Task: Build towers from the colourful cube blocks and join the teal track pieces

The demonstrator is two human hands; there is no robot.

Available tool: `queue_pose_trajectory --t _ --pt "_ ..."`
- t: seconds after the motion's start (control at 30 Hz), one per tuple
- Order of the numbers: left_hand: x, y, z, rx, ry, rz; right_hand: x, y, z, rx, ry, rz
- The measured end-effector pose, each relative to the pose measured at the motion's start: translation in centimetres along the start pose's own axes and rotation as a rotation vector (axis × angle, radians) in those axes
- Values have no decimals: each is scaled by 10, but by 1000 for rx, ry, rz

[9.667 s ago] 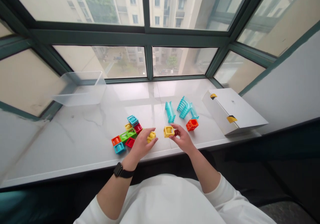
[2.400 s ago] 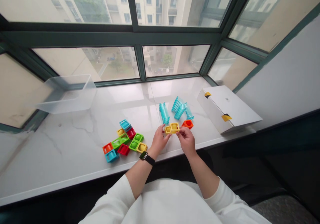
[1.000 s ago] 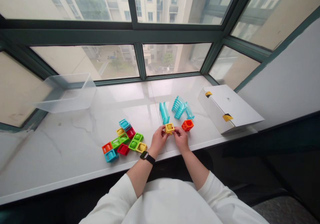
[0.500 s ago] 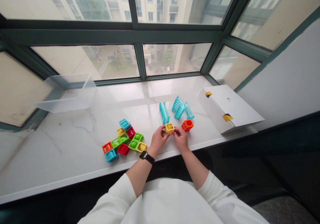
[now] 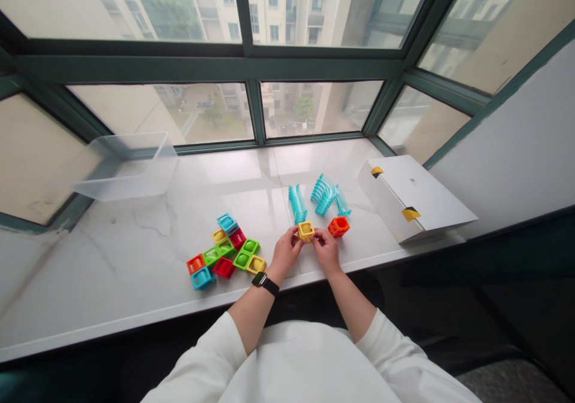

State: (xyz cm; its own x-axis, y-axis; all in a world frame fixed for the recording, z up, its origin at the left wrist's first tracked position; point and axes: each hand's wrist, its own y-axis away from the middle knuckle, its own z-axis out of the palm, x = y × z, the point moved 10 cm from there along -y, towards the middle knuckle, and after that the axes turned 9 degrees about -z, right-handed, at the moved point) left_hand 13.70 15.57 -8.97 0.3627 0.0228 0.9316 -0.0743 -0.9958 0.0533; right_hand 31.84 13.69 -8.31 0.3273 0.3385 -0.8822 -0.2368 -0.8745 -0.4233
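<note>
A small yellow hollow block (image 5: 306, 230) is pinched between both hands just above the white marble sill. My left hand (image 5: 284, 254), with a black watch on the wrist, grips its left side. My right hand (image 5: 325, 252) grips its right side. An orange block (image 5: 338, 226) lies just right of the hands. Left of them sits a cluster of joined blocks (image 5: 224, 252) in green, red, blue, orange and yellow. Behind the hands lie teal ribbed track pieces (image 5: 321, 196).
A clear plastic bin (image 5: 128, 166) stands at the back left against the window. A white cardboard box (image 5: 413, 197) with yellow tape lies at the right end of the sill (image 5: 135, 241). Window frames close off the back.
Ten seconds back each hand held a separate yellow block; since then both have closed on one yellow piece. Over the last second the hands have hardly moved.
</note>
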Motion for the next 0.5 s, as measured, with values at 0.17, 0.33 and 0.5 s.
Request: queue_pose_trajectory --t 0.17,0.33,0.5 --pt "2 2 0 7 -11 -6 0 0 1 -7 3 6" --pt "3 3 -1 22 -26 -6 -2 0 1 -15 5 7" --pt "1 3 2 17 -35 -12 -6 1 0 -16 20 6"
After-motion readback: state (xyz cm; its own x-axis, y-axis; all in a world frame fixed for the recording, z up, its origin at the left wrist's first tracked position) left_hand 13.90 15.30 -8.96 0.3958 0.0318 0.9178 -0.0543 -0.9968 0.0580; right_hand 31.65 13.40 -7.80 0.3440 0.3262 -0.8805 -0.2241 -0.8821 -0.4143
